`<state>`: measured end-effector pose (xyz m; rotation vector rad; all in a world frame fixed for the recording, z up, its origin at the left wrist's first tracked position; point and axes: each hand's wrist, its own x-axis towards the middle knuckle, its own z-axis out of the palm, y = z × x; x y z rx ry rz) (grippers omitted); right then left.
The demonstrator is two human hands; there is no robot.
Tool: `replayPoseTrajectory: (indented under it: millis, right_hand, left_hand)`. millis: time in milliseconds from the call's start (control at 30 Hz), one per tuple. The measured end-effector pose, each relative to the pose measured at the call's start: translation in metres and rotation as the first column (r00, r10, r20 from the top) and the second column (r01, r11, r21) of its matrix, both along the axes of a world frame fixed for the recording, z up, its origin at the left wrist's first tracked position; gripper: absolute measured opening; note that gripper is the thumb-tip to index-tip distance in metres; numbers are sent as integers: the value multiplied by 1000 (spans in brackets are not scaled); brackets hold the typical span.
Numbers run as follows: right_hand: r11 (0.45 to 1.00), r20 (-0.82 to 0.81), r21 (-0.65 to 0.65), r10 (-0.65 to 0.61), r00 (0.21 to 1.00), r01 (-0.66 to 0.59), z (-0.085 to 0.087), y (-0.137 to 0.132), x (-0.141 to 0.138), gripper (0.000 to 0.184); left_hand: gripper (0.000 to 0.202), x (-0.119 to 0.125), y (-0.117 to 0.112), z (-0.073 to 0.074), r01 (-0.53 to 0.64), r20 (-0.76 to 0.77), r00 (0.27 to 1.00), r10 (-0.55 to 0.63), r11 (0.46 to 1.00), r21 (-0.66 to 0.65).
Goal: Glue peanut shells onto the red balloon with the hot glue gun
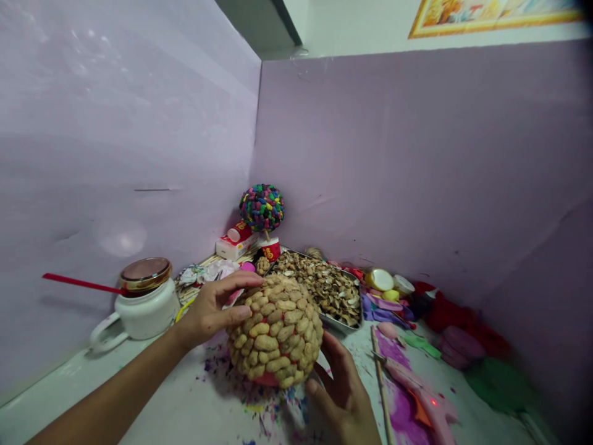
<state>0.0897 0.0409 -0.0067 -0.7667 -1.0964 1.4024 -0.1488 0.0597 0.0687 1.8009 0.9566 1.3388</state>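
Observation:
A ball [277, 327] covered in whole peanuts sits between my two hands, low over the paint-spotted table [176, 395]. Red surface shows through gaps between the peanuts, with a larger bare patch at the bottom. My left hand [215, 312] grips its upper left side, thumb in front and fingers over the top. My right hand [345, 392] curves around its lower right side; the ball hides some of those fingertips. Right of that hand lies a pink glue gun [424, 395] with a small red light glowing. Behind the ball stands a metal tray [340, 326] of shells [324, 281].
At left is a white mug [147, 315] with a gold-rimmed lid and a red stick. A multicoloured ball [262, 208] on a stick rises from a red cup [270, 250] in the corner. Colourful scraps, small tubs [380, 279] and a wooden stick [382, 386] lie at right.

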Motion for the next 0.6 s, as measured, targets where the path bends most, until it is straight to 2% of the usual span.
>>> replayPoseTrajectory:
  millis: [467,533,600]
  right_hand:
    - [997,-75,-81,-19,997,13,-4,1,0,53]
    - [998,-83,-60,13,997,-18,-5,1,-1,54]
    - [998,-80,-7,54,995,-55,-6,0,-2,56]
  left_hand:
    - [34,5,-4,-1,-90,-55,994,94,994,68]
    - [32,5,-4,0,-124,-75,989,129,990,73]
    - [28,4,-3,1,-213,-99,970,220,974,79]
